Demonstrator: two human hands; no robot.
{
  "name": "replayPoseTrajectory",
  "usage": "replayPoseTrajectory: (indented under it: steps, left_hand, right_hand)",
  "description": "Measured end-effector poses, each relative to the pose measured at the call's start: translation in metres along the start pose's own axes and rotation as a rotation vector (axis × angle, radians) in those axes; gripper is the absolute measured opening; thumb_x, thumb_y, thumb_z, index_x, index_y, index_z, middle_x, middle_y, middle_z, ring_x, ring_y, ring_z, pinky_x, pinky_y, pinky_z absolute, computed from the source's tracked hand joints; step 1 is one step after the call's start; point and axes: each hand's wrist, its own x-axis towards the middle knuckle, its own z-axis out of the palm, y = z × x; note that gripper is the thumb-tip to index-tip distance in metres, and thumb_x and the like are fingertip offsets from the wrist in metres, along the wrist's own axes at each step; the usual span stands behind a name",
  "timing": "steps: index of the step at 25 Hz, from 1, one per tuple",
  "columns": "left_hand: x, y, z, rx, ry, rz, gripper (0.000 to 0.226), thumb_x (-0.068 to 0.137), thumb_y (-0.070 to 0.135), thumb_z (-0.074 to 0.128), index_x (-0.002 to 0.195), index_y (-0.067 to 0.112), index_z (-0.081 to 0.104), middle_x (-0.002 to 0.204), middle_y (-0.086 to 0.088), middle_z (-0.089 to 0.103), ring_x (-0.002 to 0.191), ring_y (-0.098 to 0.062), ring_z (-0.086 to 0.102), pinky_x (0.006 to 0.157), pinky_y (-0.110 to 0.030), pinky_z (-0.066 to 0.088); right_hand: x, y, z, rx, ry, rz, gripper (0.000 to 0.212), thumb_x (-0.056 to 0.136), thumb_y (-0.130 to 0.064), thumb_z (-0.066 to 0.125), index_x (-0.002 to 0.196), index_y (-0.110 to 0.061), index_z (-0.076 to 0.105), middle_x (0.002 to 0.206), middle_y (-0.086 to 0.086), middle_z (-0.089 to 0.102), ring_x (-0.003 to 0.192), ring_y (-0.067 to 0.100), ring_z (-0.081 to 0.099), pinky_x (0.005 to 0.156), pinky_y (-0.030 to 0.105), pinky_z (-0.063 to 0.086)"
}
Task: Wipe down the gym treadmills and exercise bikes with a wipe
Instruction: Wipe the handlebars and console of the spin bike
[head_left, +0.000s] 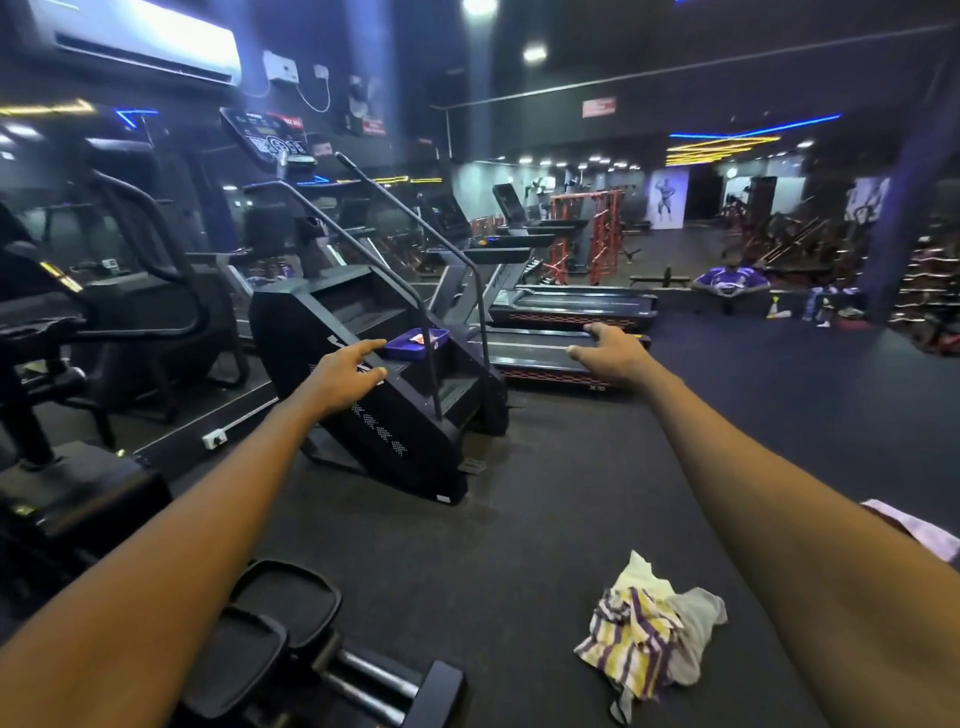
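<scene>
while both arms reach forward, the left hand (349, 370) and right hand (610, 353) hover with fingers loosely spread and nothing in them, the left one near a blue tray (402, 348) on the stair machine (363, 421), which holds a small white-and-red packet (418, 339). the crumpled striped cloth (636, 631) lies on the dark floor (519, 493) beside the right forearm, its heap longer from near to far. the treadmills (545, 364) lie side by side beyond the hands, belts running left to right, with open floor between them and the dumbbells (311, 649).

A blue tray (415, 342) rests on the stair climber (291, 338), with dumbbells (291, 639) on the floor nearby.
</scene>
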Motion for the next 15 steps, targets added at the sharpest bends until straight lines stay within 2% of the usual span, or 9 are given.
replayPoseTrajectory:
  steps: [5,9,12,15]
  left_hand:
    - [0.129,0.012,0.046,-0.007,0.002,-0.010,0.051,0.095,0.027,0.059,0.144,0.028,0.046,0.131,-0.008,0.059,0.113,-0.015,0.055,0.091,-0.025,0.037]
    - [0.231,0.005,0.075,0.005,0.006,-0.019,0.052,0.095,0.027,0.060,0.145,0.026,0.045,0.138,-0.009,0.055,0.130,-0.023,0.049,0.103,-0.032,0.037]
    - [0.320,-0.013,0.095,0.001,0.034,-0.011,0.053,0.093,0.029,0.061,0.145,0.029,0.045,0.139,-0.009,0.055,0.129,-0.023,0.051,0.108,-0.038,0.040]
    - [0.403,-0.036,0.107,0.022,0.020,-0.034,0.054,0.094,0.031,0.061,0.145,0.030,0.045,0.138,-0.011,0.056,0.128,-0.024,0.052,0.108,-0.039,0.040]
  right_hand:
    - [0.140,0.034,0.009,0.022,-0.048,-0.015,0.068,0.092,-0.039,0.058,0.150,-0.010,0.036,0.153,0.011,0.040,0.139,0.030,0.039,0.109,0.034,0.034]
    - [0.242,0.058,0.028,0.021,-0.062,-0.021,0.069,0.091,-0.039,0.058,0.149,-0.010,0.036,0.152,0.010,0.041,0.138,0.029,0.040,0.108,0.035,0.036]
    - [0.327,0.075,0.048,0.029,-0.047,-0.027,0.067,0.093,-0.038,0.058,0.149,-0.010,0.036,0.152,0.011,0.040,0.138,0.030,0.039,0.109,0.036,0.035]
    - [0.407,0.079,0.064,0.014,-0.057,-0.031,0.067,0.092,-0.039,0.059,0.149,-0.011,0.037,0.152,0.011,0.041,0.137,0.030,0.041,0.109,0.037,0.036]
